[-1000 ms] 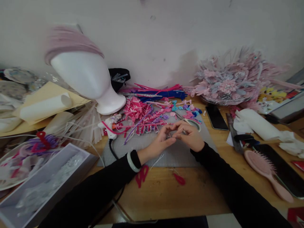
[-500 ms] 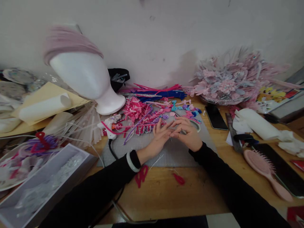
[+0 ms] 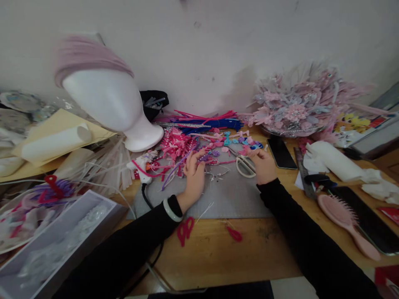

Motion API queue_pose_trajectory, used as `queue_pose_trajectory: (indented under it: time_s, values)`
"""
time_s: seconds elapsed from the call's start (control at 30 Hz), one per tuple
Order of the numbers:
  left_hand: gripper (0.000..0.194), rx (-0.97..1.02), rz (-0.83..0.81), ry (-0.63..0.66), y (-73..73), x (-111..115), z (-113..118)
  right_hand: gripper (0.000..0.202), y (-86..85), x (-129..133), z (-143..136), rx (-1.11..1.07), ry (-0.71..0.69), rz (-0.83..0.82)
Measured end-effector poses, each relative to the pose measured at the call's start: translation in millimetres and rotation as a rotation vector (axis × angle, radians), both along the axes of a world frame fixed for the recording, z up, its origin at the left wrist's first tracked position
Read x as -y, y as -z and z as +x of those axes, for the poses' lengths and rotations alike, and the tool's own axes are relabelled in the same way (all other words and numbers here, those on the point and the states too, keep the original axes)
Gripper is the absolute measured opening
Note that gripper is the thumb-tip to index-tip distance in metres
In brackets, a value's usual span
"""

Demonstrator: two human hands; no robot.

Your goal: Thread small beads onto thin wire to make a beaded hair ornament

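My left hand (image 3: 195, 178) is over the left part of the grey mat (image 3: 237, 201), fingers loosely curved and apart from the thumb, with nothing visible in them. Right of its fingers lies a thin silvery beaded strand (image 3: 222, 171). My right hand (image 3: 265, 165) is at the mat's right side, thumb and fingers pressed together. Whether anything small is between those fingertips is hidden. Scissors (image 3: 246, 167) with pale loop handles lie just left of it. Pink and red fuzzy stem pieces (image 3: 176, 145) are heaped behind my left hand.
A white mannequin head (image 3: 109, 99) wears a pink band at back left. A white glue gun (image 3: 144, 168) lies on the mat's left. At right are a phone (image 3: 282, 153), a pink hairbrush (image 3: 339, 214) and a pink flower headpiece (image 3: 293, 108). A grey box (image 3: 102, 211) stands front left.
My hands were together over the middle of the mat and have moved apart. The left went slightly left, the right moved right beside the scissors, uncovering the scissors and beaded strand.
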State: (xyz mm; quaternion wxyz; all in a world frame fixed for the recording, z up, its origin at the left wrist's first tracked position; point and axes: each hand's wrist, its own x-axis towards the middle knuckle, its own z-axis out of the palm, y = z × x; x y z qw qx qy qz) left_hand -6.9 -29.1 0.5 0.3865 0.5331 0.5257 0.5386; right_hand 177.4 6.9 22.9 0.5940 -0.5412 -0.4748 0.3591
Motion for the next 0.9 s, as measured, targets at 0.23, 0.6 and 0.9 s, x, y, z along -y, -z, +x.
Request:
queue_pose_trajectory:
  time_s: [0.23,0.6,0.9]
  values:
    - [0.026,0.328,0.003,0.396,2.0,8.1,14.7,0.02,6.0,17.9,-26.3,0.24,-0.309,0.169]
    - [0.01,0.754,-0.4,0.602,-4.7,4.5,12.5,0.023,18.1,16.7,-31.3,0.136,-0.394,-0.029]
    - [0.008,0.616,-0.329,0.504,-4.1,4.1,12.9,0.029,5.4,14.0,-19.6,0.224,-0.271,-0.128]
